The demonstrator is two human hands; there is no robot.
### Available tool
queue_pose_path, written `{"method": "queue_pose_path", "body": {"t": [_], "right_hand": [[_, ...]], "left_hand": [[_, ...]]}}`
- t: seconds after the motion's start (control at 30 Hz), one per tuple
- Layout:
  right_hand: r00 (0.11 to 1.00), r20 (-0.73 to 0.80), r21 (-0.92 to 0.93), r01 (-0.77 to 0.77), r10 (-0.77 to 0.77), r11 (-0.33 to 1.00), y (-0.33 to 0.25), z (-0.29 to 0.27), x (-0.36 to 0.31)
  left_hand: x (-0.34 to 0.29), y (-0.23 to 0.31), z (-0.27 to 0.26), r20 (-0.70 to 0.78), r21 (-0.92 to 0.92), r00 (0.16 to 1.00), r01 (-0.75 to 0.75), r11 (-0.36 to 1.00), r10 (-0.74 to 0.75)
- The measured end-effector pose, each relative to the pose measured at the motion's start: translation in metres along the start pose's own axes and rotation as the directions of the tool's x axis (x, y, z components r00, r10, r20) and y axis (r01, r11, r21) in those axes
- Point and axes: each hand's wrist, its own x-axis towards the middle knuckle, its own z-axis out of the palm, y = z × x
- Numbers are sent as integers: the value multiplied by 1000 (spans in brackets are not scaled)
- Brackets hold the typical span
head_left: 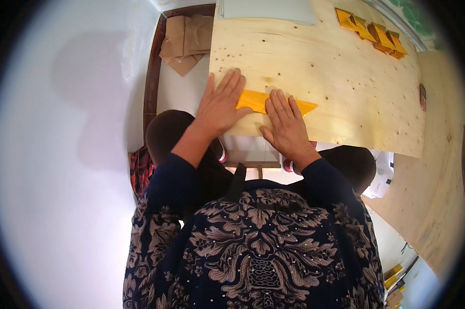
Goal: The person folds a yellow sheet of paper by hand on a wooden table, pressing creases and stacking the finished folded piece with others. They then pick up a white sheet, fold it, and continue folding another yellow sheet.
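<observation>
A folded strip of yellow-orange paper [255, 101] lies flat near the front edge of the light wooden table [340, 110]. Its right end tapers to a point. My left hand [223, 103] rests flat over the strip's left end, fingers stretched out and the thumb along its lower edge. Toward the right end, my right hand [285, 121] presses flat with its fingers extended across the paper. Both palms face down, so part of the strip is hidden under them.
Folded yellow-orange paper pieces [379, 37] lie in overlapping stacks at the far right of the table. A pale grey sheet [266, 9] lies at the far edge. Brown paper [187, 41] sits beyond the table's left side. A small dark red object [423, 97] is at the right edge.
</observation>
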Motion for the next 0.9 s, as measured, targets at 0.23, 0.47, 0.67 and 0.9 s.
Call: {"method": "queue_pose_path", "body": {"t": [0.23,0.47,0.67,0.9], "right_hand": [[999,-44,5,3,-2,1000,-2,2,-2],[987,-114,-4,-113,111,994,-16,14,-2],[948,1,-5,-319,319,948,-49,9,6],[999,-15,-15,-30,30,999,-16,-4,1]], "left_hand": [[4,-53,-37,-182,193,945,307,932,-273],[-18,65,6,-62,-113,998,-6,994,-1],[-8,37,-2,8,-104,996,-89,991,91],[-2,33,-11,10,-106,993,-113,988,115]]}}
